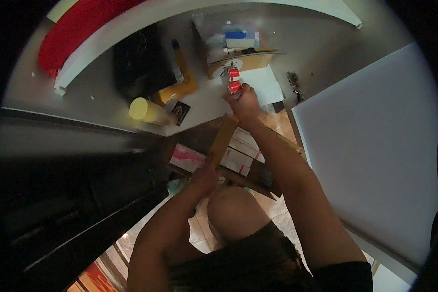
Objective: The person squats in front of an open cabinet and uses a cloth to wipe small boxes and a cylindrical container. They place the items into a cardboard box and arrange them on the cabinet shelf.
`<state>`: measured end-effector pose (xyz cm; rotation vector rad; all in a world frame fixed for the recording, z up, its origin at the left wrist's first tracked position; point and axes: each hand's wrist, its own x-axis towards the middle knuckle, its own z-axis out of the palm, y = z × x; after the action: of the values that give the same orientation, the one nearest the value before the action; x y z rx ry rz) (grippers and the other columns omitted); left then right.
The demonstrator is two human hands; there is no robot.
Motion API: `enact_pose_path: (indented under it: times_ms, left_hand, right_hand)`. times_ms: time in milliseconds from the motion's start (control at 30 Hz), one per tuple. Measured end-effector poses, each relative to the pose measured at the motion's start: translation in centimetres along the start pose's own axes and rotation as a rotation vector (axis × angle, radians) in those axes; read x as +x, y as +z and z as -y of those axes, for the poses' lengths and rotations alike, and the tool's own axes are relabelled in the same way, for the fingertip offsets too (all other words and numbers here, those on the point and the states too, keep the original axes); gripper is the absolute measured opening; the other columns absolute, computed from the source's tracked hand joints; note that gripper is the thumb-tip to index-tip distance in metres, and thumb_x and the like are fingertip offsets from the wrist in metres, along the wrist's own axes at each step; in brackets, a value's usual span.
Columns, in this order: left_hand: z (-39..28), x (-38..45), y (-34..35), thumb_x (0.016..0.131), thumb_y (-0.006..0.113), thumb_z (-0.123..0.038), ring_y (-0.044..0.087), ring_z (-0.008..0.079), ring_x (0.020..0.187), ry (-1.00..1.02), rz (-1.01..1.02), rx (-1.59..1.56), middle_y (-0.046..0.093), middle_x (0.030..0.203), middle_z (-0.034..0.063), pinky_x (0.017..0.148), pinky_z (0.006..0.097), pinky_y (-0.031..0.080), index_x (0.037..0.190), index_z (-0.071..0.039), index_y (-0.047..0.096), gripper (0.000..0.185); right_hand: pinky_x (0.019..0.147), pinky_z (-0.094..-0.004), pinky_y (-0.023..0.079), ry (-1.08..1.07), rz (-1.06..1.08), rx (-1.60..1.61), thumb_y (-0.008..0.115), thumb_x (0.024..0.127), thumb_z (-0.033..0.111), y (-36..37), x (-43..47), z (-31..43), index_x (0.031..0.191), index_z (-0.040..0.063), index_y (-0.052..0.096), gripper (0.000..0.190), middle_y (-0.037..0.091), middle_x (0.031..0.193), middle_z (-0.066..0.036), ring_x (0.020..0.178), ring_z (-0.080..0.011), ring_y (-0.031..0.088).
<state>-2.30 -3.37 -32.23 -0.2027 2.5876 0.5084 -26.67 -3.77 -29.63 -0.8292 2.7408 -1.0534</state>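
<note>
My right hand reaches over the shelf, its fingers around a small red-and-white box. Just beyond it is a second red-and-white box, in front of a cardboard carton with dark printing. Lower down, my left hand grips the near end of a cardboard flap; its fingertips are blurred. White boxes with red marks lie in the open cardboard box right of this flap. A pink-and-white box lies left of it, close to my left hand.
A yellow-lidded container, a black card, an orange-yellow package and a black bag-like object occupy the shelf's left side. A white sheet lies beside the carton. A pale panel stands right; a dark cabinet front is left.
</note>
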Motion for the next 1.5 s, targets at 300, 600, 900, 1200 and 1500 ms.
enact_pose_path:
  times_ms: [300, 600, 900, 1200, 1500]
  left_hand:
    - [0.1, 0.2, -0.2, 0.075, 0.059, -0.02, 0.053, 0.0367, 0.107, -0.042, 0.068, -0.049, 0.016, 0.144, 0.02, 0.084, 0.0441, 0.047, 0.111, -0.025, 0.059, 0.037]
    - [-0.3, 0.3, -0.6, 0.071, 0.064, -0.016, 0.06, 0.0351, 0.095, -0.102, 0.173, -0.026, 0.009, 0.145, 0.0202, 0.077, 0.0426, 0.05, 0.114, -0.026, 0.057, 0.045]
    - [0.2, 0.3, -0.2, 0.068, 0.073, -0.027, 0.049, 0.0415, 0.112, -0.056, 0.11, -0.117, 0.001, 0.147, 0.0189, 0.077, 0.0455, 0.051, 0.122, -0.03, 0.05, 0.059]
    - [0.4, 0.6, 0.3, 0.065, 0.074, -0.028, 0.052, 0.04, 0.108, -0.076, 0.148, -0.05, 0.0, 0.148, 0.018, 0.074, 0.0439, 0.052, 0.12, -0.031, 0.05, 0.06]
    - [0.6, 0.6, 0.8, 0.069, 0.072, -0.031, 0.055, 0.0386, 0.102, -0.067, 0.113, 0.035, 0.007, 0.147, 0.0177, 0.071, 0.0441, 0.053, 0.124, -0.033, 0.049, 0.059]
  right_hand:
    - [0.067, -0.0347, 0.049, 0.183, -0.098, 0.452, 0.072, 0.066, 0.033, -4.5, -0.9, -2.4, 0.092, -0.001, 0.057, 0.045, 0.064, 0.08, -0.014, 0.072, -0.025, 0.063]
    - [0.069, -0.0419, 0.051, 0.05, 0.514, -0.364, 0.065, 0.073, 0.03, -7.8, -14.7, -10.9, 0.094, 0.003, 0.062, 0.035, 0.064, 0.084, -0.02, 0.077, -0.0349, 0.062]
    - [0.067, -0.0442, 0.051, -0.133, 0.818, -0.665, 0.058, 0.076, 0.039, -0.7, -17.6, -19.7, 0.086, 0.005, 0.067, 0.036, 0.063, 0.08, -0.018, 0.075, -0.0348, 0.062]
    - [0.071, -0.0426, 0.051, 0.142, 0.814, -0.546, 0.058, 0.077, 0.04, 2.8, -17.5, -21.7, 0.098, 0.008, 0.064, 0.039, 0.062, 0.098, -0.015, 0.087, -0.0314, 0.062]
    - [0.074, -0.0409, 0.05, 0.322, 0.597, -0.152, 0.06, 0.073, 0.022, 3.5, -19.8, -21.2, 0.094, 0.01, 0.064, 0.025, 0.063, 0.091, -0.013, 0.087, -0.0294, 0.062]
